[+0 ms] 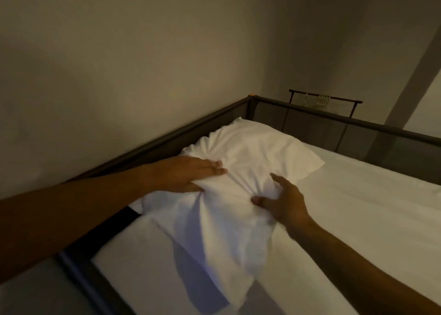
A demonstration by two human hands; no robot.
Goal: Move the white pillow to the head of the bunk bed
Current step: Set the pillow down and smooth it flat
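The white pillow (250,152) lies on the top bunk's white mattress (358,214), its far end close to the corner of the dark bed rail (310,110). Loose pillowcase fabric trails toward me over the near rail. My left hand (186,174) rests on the pillow's left side, fingers flat on top and thumb pinching a fold of fabric. On the pillow's near right side, my right hand (284,200) grips bunched fabric between thumb and fingers.
A beige wall runs along the left of the bed. Dark mesh-panelled rails (148,147) border the mattress on the left and far sides. Behind the far rail stands a thin dark metal rack (327,98) with pale hooks. A slanted beam crosses the right wall.
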